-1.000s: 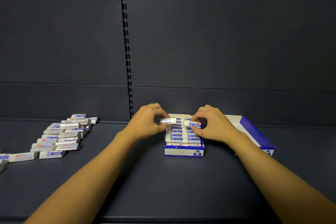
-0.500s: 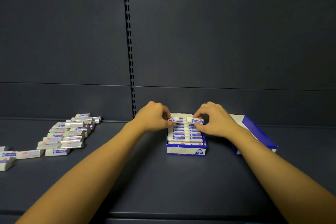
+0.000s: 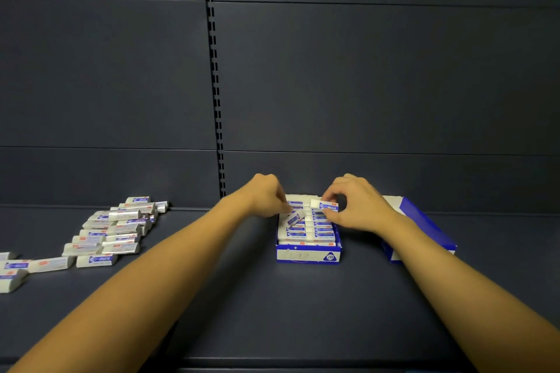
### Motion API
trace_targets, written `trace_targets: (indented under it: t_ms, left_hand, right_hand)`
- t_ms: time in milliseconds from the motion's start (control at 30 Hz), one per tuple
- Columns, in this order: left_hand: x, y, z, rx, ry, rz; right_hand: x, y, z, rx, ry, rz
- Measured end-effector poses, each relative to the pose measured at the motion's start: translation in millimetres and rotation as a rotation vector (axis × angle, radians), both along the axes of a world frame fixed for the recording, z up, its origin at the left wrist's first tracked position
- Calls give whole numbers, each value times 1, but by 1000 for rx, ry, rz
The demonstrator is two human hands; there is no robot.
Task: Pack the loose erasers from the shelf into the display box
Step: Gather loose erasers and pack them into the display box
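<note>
Each hand is seating one eraser at the far end of the display box (image 3: 307, 255): left hand (image 3: 265, 195) pinches a tilted eraser (image 3: 294, 218), right hand (image 3: 359, 206) pinches a level eraser (image 3: 325, 205). Next, I think, both must be pressed flat into their rows.

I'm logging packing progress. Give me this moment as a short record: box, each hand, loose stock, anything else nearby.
display box: open, on the shelf, two columns of erasers inside
left hand: pinches a tilted eraser over the left column
right hand: pinches an eraser over the right column
loose erasers: heaped on the shelf, far left
second box: blue and white, behind the right forearm
</note>
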State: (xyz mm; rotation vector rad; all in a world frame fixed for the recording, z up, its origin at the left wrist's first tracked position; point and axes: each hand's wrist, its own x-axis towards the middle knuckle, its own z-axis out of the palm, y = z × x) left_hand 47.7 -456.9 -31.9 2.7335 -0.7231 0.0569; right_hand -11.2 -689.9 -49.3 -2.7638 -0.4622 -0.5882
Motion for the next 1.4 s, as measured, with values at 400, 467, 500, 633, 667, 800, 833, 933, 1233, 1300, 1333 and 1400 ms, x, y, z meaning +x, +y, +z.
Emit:
trace_targets:
  t_ms: [400,467,500,633,667,800,833,933,1233,1300,1333,1400]
  left_hand:
    - [13,-10,16,492,-261,-559]
    - [14,-15,15,542,-275,-576]
    - [15,-17,15,540,-277,-583]
    - [18,-21,10,416,-211,-515]
    - [18,-21,10,375,-166,-490]
    - [16,-22,12,255,21,-452]
    - [16,-21,12,248,44,-443]
    - [16,-16,11,197,79,-403]
    - [-4,12,4,-95,116,-281]
    - [-11,14,0,-83,109,-262]
    - [-14,15,-2,-71,106,-250]
    - [-19,15,-4,-64,110,-223]
  right_hand:
    - [-2,-8,2,-6,-1,-38]
    - [-2,-9,2,-11,-2,-43]
    - [-2,-9,1,-12,-3,-44]
    - [-2,-11,1,-11,7,-44]
    - [-2,-12,1,-11,8,-43]
    - [-3,-13,3,-3,4,-29]
    - [-3,-12,3,-3,3,-26]
    - [-3,-11,2,-3,-4,-18]
    - [-4,-17,6,77,31,57]
    - [-5,-17,4,111,31,65]
    - [-5,-16,3,122,37,65]
    - [-4,-14,2,131,50,64]
